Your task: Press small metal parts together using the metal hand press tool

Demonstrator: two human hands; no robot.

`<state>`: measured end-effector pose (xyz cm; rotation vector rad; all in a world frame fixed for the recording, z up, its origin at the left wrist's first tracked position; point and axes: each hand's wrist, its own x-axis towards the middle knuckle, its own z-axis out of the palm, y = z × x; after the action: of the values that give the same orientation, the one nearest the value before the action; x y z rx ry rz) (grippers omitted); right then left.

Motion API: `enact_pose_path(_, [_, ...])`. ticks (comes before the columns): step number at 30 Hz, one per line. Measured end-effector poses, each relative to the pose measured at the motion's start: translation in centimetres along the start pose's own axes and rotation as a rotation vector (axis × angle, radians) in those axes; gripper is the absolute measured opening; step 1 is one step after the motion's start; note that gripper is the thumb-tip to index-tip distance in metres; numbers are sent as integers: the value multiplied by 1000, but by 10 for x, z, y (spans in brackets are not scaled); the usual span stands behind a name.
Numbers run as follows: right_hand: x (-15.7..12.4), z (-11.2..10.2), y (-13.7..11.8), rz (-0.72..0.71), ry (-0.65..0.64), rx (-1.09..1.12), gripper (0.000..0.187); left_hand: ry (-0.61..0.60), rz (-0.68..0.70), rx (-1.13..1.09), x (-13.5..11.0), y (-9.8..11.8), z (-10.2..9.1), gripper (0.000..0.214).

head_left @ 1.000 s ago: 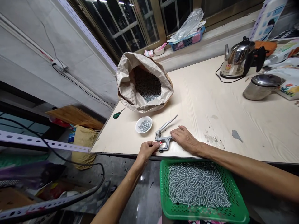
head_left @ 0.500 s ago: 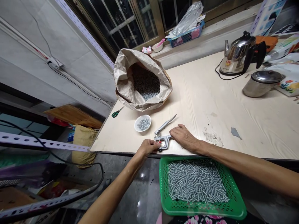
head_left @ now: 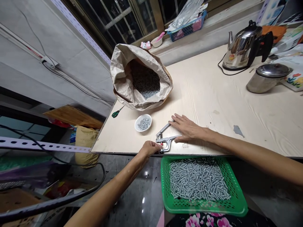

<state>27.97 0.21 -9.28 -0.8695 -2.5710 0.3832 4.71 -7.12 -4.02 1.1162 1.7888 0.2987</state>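
Grey hand-press pliers [head_left: 166, 141] with a spring and a red part at the jaws lie at the table's front edge. My right hand [head_left: 187, 128] spans their handles, its fingers on the upper one and the thumb by the lower one. At the jaws, my left hand [head_left: 151, 148] is closed in a pinch; whatever the fingertips hold is hidden. A small white bowl [head_left: 136, 127] of short metal screws stands just behind the pliers. Below the table edge, a green basket [head_left: 165, 201] full of silvery screws [head_left: 199, 179] rests on my lap.
A large paper sack [head_left: 119, 74] with more screws inside stands farther back. Green-handled scissors [head_left: 115, 114] lie on the left. An electric kettle [head_left: 241, 50] and a lidded metal pot [head_left: 262, 80] occupy the right rear. A blue basket [head_left: 187, 31] sits on the windowsill.
My right hand has spread and moved up over both handles of the pliers; before, it touched only the lower handle. My left hand stays at the jaws. The view has shifted slightly.
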Motion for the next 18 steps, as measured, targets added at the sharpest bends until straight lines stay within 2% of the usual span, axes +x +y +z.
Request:
enact_pose_path(3, [13,-6,11,-38,-112,-13,96,-9,-3,7,1,0,-1,41])
enact_pose_path(7, [22,-13,11,-37,-183,-56,93,-3,0,4,0,0,-1,42])
enact_pose_path(14, [23,-15,6,-46,-164,-114,65,-13,12,7,1,-1,-1,44])
enact_pose_path(16, [22,-16,3,-47,-165,-125,57,-9,20,108,-3,-1,1,40])
enact_pose_path(18, [21,-16,1,-45,-155,-125,51,108,105,303,-8,1,5,35])
